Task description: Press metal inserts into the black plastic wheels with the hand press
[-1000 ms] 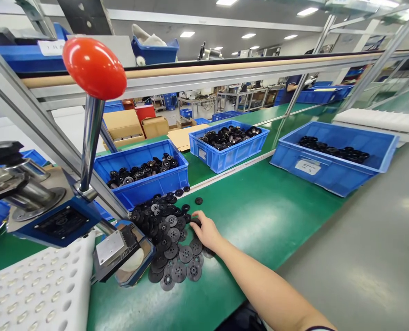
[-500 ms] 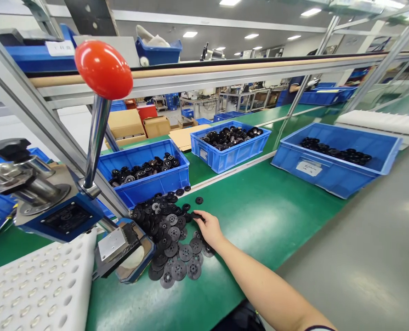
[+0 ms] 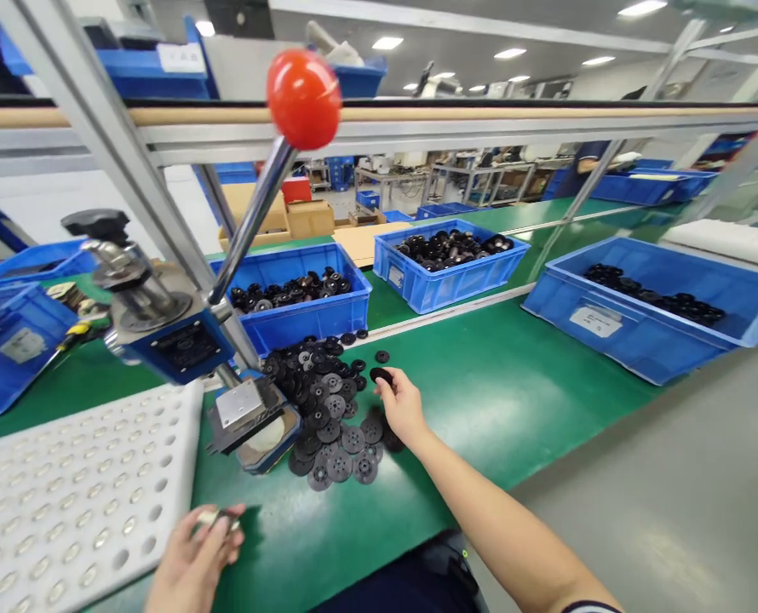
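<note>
My right hand [image 3: 404, 404] pinches a black plastic disc [image 3: 380, 375] by its edge, just off the right side of a heap of similar black discs [image 3: 339, 464] on the green bench. At lower left, my left hand [image 3: 191, 558] is closed around a small whitish and dark part [image 3: 218, 518]; blur and the fingers hide its exact kind. That hand is beside a white tray [image 3: 184, 460] with rows of round holes, many with metallic pieces in them. Between the tray and the heap stands a hand press [image 3: 187, 345] with a red ball knob [image 3: 303, 98] on its lever.
Behind the heap is a blue bin [image 3: 308, 319] of black parts. A second blue bin [image 3: 449, 285] and a third [image 3: 647, 340], also with black parts, stand farther right. Metal frame posts [image 3: 117, 128] rise behind the press. A screwdriver [image 3: 72, 336] lies at left.
My left hand has come into view at lower left with a small part in it. My right hand has raised a black disc from the heap's edge. The view has shifted left.
</note>
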{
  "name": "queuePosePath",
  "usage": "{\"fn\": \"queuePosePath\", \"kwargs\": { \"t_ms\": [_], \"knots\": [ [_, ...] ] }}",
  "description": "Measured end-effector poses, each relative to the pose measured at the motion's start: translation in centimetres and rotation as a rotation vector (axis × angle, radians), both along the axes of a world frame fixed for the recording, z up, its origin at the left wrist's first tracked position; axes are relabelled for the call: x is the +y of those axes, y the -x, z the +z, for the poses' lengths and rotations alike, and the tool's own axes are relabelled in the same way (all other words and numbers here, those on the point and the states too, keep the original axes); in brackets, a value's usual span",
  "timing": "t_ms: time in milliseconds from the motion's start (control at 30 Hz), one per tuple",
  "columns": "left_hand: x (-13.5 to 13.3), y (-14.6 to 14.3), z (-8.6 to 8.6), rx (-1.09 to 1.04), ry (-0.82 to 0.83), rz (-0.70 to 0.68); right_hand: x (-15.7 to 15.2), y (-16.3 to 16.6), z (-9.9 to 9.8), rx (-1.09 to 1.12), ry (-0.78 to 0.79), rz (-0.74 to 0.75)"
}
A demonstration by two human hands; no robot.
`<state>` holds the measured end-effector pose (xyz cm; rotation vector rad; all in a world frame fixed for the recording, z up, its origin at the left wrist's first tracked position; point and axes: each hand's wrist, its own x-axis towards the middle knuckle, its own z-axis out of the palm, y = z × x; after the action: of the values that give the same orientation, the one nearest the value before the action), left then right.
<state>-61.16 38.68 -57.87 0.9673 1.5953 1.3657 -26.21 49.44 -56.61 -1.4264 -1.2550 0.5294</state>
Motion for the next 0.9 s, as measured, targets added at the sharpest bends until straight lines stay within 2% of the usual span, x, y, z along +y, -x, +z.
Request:
{"fn": "queuePosePath", "kwargs": {
  "t_ms": [67,167,267,400,500,733,900],
  "knots": [
    [-0.5,-3.2,1.3,-0.027,0.062,-0.157,-2.0,1.3,0.5,-0.013,0.036,0.100],
    [-0.4,-7.1,3.0,0.068,0.015,-0.356,-5.8,4.0,0.4,-0.053,0.095,0.329],
    [0.1,-9.0,2.6,0.244,-0.078,-0.496,-8.9,6.4,-0.2,-0.119,0.050,0.511],
    [0.0,-9.5,0.3,0.394,-0.341,-0.539,-10.4,7.7,-1.0,-0.157,0.002,0.547],
    [-0.3,-9.4,-0.5,0.433,-0.445,-0.557,-10.4,7.5,-1.4,-0.188,-0.038,0.543],
    [-0.3,-9.3,-0.2,0.473,-0.418,-0.612,-10.7,7.2,-1.5,-0.383,-0.287,0.609],
    [-0.3,-9.0,-0.1,0.486,-0.388,-0.614,-10.8,7.2,-1.3,-0.420,-0.328,0.648]
  ]
}}
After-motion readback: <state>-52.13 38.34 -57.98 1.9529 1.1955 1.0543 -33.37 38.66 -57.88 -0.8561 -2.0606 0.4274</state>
